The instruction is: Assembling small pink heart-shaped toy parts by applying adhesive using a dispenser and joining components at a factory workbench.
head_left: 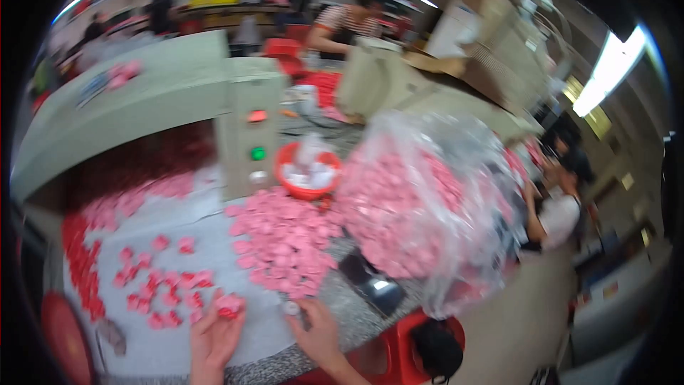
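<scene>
My left hand (pixel 216 336) is closed on a small pink-and-red piece (pixel 229 306) over the white sheet (pixel 263 339). To its right, my right hand (pixel 317 334) pinches a small whitish round item (pixel 292 308), with a dark part below it; its kind is too blurred to tell. Scattered pink-and-red pieces (pixel 169 298) lie on the sheet, beyond and left of my left hand. A heap of flat pink pieces (pixel 285 239) lies just beyond my right hand. At the far left, small red pieces (pixel 82 271) form a long pile.
A pale green machine (pixel 249 78) with lit buttons arches over the sheet's far end. Beside the heap stand a red bowl (pixel 308 191) and a clear bag (pixel 406 199) of pink pieces. A dark phone-like slab (pixel 377 286) and a red stool (pixel 406 342) are nearer. Other people work beyond.
</scene>
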The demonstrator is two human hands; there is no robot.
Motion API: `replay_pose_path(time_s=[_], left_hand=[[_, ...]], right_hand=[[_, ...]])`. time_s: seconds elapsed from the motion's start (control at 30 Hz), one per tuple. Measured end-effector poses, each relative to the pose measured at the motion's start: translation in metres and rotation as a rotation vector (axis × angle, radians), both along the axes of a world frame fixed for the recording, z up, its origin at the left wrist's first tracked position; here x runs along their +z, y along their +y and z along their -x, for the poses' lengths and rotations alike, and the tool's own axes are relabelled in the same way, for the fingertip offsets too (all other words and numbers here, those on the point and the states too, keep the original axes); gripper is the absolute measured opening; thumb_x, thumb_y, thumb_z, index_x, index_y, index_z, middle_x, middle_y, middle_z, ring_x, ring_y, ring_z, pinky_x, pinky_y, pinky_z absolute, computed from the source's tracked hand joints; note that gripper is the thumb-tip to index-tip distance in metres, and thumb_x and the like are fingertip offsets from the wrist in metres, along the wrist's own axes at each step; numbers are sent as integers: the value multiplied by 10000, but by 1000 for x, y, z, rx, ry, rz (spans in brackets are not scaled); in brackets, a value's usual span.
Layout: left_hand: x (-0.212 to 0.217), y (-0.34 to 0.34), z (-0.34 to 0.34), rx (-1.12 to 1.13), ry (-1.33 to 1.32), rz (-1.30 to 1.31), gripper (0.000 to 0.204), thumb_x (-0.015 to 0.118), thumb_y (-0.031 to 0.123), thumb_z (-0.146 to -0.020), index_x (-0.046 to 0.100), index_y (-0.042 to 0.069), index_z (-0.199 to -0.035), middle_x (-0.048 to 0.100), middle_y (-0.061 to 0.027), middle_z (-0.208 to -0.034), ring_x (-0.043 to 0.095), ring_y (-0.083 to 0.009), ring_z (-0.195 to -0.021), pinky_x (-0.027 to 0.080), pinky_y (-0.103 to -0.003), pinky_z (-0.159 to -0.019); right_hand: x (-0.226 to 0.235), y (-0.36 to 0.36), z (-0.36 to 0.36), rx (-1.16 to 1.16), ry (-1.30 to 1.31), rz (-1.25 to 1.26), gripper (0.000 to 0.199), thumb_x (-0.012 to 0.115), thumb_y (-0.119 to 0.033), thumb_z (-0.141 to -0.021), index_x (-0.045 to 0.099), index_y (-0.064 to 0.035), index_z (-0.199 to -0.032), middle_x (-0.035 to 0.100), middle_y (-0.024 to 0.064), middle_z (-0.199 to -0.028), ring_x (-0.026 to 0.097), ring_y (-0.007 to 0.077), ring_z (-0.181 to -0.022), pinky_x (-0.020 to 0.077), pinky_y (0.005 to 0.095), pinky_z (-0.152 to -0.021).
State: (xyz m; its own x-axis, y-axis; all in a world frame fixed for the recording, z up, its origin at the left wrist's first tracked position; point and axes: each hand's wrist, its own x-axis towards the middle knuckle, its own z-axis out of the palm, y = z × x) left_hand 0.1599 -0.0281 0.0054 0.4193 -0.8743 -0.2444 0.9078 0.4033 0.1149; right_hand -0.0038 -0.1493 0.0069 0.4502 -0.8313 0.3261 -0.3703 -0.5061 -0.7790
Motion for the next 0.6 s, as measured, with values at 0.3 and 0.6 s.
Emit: replay_pose_path(time_s=[0.3, 0.6], left_hand=[[-18, -13, 18, -231, -54, 297, 524, 536, 130, -898, 321, 20, -1362, 493, -124, -1236, 458, -221, -1200, 361, -366, -1032], [8, -13, 18, -94, -61, -95, 425, 551, 127, -872, 427, 30, -1267, 496, -178, -1232, 443, -295, -1210, 323, -427, -1063]], right_hand=[[36, 33, 9, -35, 54, -139, 390, 658, -216, -830, 577, 56, -1098, 603, 209, -1083, 575, 295, -964, 438, 375, -896], [28, 2, 14, -9, 193, -219, 274, 628, -124, -821, 594, -11, -1069, 589, 180, -1071, 561, 273, -965, 434, 365, -864]])
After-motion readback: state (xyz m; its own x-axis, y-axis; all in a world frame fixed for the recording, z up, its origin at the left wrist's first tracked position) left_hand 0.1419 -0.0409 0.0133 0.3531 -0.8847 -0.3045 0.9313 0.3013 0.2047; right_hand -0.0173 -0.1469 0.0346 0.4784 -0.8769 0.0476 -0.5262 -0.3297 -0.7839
